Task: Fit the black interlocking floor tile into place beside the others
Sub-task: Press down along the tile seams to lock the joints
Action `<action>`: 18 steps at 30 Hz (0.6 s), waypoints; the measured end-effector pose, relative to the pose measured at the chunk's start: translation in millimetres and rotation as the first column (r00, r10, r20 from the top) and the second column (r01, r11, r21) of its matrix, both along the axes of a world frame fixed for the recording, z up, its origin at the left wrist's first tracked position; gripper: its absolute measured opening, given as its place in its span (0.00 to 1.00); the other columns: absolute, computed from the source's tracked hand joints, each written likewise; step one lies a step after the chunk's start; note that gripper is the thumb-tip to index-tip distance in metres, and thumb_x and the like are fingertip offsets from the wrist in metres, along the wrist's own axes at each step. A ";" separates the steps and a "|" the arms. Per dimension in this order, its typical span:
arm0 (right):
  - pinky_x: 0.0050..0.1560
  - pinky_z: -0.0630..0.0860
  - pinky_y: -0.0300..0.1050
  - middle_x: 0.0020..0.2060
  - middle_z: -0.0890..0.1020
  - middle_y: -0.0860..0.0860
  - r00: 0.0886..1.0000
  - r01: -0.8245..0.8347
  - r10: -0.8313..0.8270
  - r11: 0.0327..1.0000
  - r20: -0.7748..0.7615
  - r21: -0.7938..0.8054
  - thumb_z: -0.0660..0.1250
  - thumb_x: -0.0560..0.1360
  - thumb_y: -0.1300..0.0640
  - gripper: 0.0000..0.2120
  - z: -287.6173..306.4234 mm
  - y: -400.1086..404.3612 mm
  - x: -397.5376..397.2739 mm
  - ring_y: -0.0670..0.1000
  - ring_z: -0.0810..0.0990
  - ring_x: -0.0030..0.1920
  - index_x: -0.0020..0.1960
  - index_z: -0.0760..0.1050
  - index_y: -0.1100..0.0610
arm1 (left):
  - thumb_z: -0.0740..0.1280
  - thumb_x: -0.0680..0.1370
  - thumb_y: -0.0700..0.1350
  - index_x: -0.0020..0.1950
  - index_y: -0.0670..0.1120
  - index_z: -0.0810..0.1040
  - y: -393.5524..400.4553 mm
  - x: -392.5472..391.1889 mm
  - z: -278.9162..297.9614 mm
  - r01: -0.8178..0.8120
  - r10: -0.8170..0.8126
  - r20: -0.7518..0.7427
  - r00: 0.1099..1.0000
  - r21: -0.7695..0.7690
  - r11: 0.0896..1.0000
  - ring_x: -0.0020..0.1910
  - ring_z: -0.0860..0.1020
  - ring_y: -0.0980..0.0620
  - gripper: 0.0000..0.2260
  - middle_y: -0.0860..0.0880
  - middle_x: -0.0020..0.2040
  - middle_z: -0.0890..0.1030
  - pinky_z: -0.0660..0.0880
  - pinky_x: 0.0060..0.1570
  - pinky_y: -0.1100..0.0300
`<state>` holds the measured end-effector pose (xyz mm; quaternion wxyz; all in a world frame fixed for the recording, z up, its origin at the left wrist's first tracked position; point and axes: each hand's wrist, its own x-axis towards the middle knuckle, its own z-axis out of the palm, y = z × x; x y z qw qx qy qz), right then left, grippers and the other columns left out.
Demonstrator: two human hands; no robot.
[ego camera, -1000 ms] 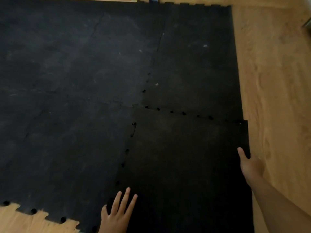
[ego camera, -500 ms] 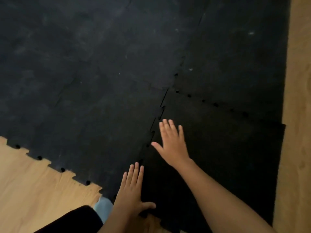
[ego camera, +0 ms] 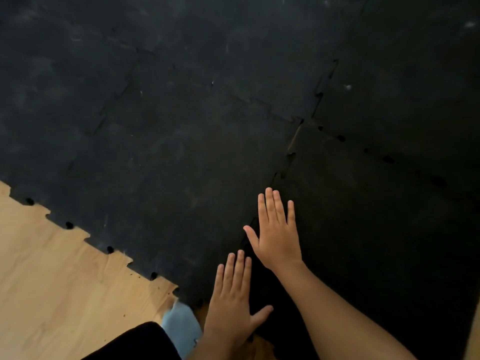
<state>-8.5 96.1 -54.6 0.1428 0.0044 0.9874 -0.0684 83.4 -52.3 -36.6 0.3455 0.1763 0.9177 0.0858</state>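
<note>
At the near right of the mat | black tile (ego camera: 376, 242) lies beside laid tiles (ego camera: 168, 152) | right hand (ego camera: 276, 235) and left hand (ego camera: 231, 302), fingers flat, extended, gripping nothing, press along left seam (ego camera: 281, 167), likely to seat the tabs | far end gapes.

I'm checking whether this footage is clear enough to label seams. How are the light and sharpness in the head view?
Head view: dim and soft overall; the black tile is nearly featureless, its seam showing only as faint notches; both hands, left hand and right hand, read clearly; the wood floor is brighter; no glare.
</note>
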 end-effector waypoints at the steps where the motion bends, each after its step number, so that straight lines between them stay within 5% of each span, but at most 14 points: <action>1: 0.77 0.43 0.61 0.80 0.47 0.58 1.000 -0.002 0.002 1.000 0.016 0.002 0.47 0.79 0.37 0.38 1.1 0.6 -0.1 0.56 0.42 0.79 0.80 0.45 0.60 | 0.55 0.69 0.75 0.77 0.42 0.59 1.4 -0.7 1.2 -0.011 0.011 0.027 1.000 -0.009 1.000 0.76 0.50 0.45 0.47 0.42 0.77 0.59 0.49 0.70 0.47; 3: 0.77 0.42 0.61 0.80 0.47 0.59 0.998 -0.021 0.020 1.000 0.060 0.009 0.46 0.79 0.36 0.39 5.0 2.5 -1.0 0.57 0.42 0.79 0.80 0.44 0.60 | 0.54 0.67 0.76 0.77 0.43 0.52 3.7 -6.4 11.5 -0.022 0.026 0.083 0.996 -0.045 0.999 0.77 0.40 0.46 0.50 0.41 0.79 0.53 0.42 0.71 0.47; 5: 0.77 0.41 0.60 0.80 0.49 0.59 0.993 -0.083 0.083 0.997 0.083 -0.003 0.47 0.78 0.35 0.40 12.4 7.7 -8.2 0.58 0.44 0.80 0.80 0.43 0.60 | 0.53 0.67 0.76 0.75 0.47 0.33 8.2 -12.8 17.3 0.041 -0.037 0.078 0.996 -0.056 0.998 0.71 0.24 0.46 0.51 0.45 0.76 0.32 0.28 0.70 0.49; 7: 0.76 0.38 0.59 0.80 0.52 0.59 0.994 -0.098 0.099 0.995 0.049 -0.030 0.47 0.78 0.35 0.40 21.9 19.4 -26.0 0.58 0.46 0.80 0.80 0.43 0.60 | 0.55 0.68 0.75 0.69 0.48 0.24 12.5 -21.7 22.5 0.074 -0.045 0.213 0.976 -0.130 0.989 0.67 0.21 0.46 0.52 0.47 0.70 0.22 0.25 0.67 0.47; 12: 0.76 0.35 0.59 0.79 0.37 0.57 0.950 0.311 -0.313 0.947 -0.012 -0.076 0.47 0.79 0.33 0.43 40.3 67.4 -100.5 0.56 0.33 0.78 0.79 0.34 0.60 | 0.60 0.68 0.73 0.65 0.47 0.21 22.5 -30.7 24.1 0.130 -0.030 0.363 0.931 -0.255 0.958 0.64 0.20 0.44 0.54 0.45 0.65 0.19 0.26 0.66 0.46; 18: 0.74 0.30 0.62 0.76 0.28 0.56 0.959 0.217 -0.215 0.976 0.186 0.012 0.43 0.74 0.25 0.50 17.3 85.4 -129.9 0.56 0.27 0.76 0.76 0.27 0.59 | 0.58 0.68 0.75 0.66 0.45 0.22 27.5 -38.0 23.5 0.154 -0.027 0.380 0.924 -0.310 0.938 0.64 0.22 0.43 0.54 0.44 0.65 0.21 0.29 0.69 0.45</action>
